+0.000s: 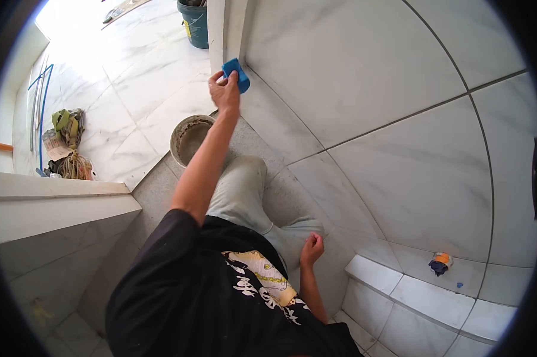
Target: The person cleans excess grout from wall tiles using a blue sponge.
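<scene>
My left hand reaches forward and pinches a small blue sponge-like pad. The pad is at the lower end of the white door frame, where it meets the large marbled wall tile. Below my left forearm stands a round bucket with a grey, dirty inside, partly covered by the arm. My right hand lies against my right thigh in light trousers, fingers curled closed, with nothing showing in them.
Beyond the doorway are a dark green bucket, a heap of bags and cords and long thin strips. A tiled ledge runs at lower right, below an orange-and-dark wrapped pipe end. A low white wall stands left.
</scene>
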The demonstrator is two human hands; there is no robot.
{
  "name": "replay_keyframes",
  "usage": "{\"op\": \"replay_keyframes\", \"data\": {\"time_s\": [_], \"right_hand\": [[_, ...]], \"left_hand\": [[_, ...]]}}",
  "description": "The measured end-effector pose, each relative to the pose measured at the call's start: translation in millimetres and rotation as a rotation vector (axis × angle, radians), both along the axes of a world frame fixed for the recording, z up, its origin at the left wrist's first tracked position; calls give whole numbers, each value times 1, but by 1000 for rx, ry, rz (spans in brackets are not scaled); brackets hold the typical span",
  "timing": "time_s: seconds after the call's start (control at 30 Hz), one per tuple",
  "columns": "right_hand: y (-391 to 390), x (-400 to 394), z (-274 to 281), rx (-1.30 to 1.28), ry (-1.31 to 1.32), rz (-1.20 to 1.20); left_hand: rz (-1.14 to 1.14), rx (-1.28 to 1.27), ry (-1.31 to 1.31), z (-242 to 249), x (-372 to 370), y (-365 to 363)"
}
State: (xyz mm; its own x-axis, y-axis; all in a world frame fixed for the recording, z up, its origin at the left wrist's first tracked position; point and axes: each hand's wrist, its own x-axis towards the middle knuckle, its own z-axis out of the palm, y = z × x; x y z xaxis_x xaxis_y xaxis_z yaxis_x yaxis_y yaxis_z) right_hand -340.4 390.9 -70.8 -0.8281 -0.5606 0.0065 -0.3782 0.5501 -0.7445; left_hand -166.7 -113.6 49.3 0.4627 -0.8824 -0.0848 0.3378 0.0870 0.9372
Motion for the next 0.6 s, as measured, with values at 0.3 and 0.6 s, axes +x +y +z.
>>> {"op": "replay_keyframes", "data": {"time_s": [0.3,0.6], "right_hand": [[1,-1,-9,8,-3,-5],[2,1,-7,27,5,-43]], "left_hand": [[-206,-193,-537,11,15,24],[-78,-91,-755,-69,5,-1]]}}
